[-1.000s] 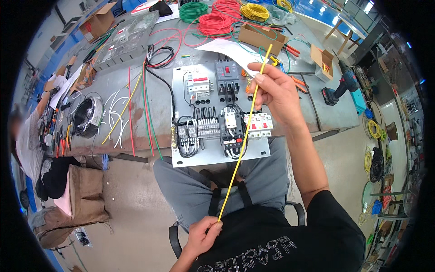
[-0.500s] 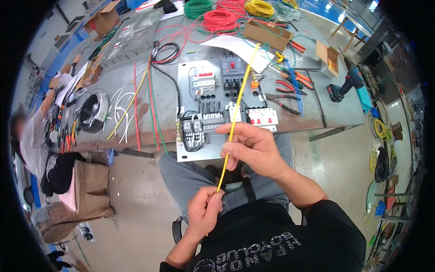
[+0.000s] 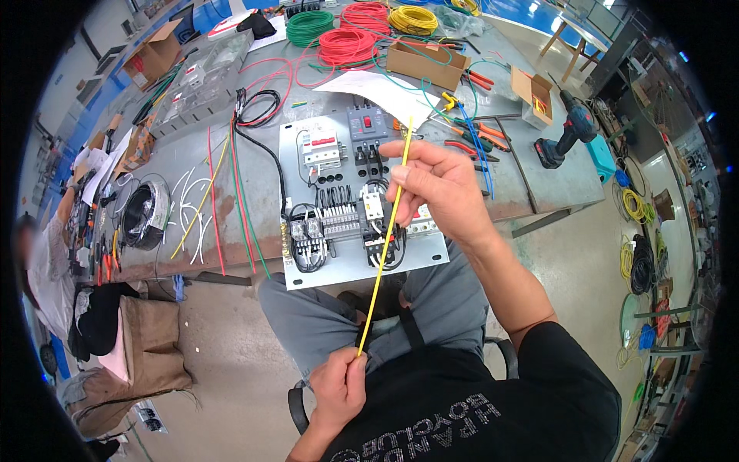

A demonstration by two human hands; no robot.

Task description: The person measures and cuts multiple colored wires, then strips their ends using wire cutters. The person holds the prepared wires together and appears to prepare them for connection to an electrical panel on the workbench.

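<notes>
A straight length of yellow wire [image 3: 377,286] slants up in front of my body. Its lower part is gripped in my left hand [image 3: 337,389], a closed fist over my lap. Higher up, my right hand [image 3: 446,191] pinches the wire between thumb and fingers, and the wire's tip rises past them. Behind it, a metal mounting plate [image 3: 339,267] overhangs the table edge above my knees. It carries a moulded-case breaker [image 3: 368,122], a terminal block [image 3: 340,223], a contactor [image 3: 374,206] and black-wired relays [image 3: 308,229]. My right hand hides part of the plate's right side.
Red [image 3: 346,48], green [image 3: 311,29] and yellow wire coils [image 3: 413,21] lie at the back. Pliers [image 3: 464,150], a cordless drill [image 3: 566,135] and an open cardboard box [image 3: 531,96] are on the right. Loose cut wires [image 3: 237,204] lie left; another person [image 3: 54,254] sits far left.
My right hand has moved up along the yellow wire, farther from my left hand. My left hand has dropped slightly. The whole view has shifted a little.
</notes>
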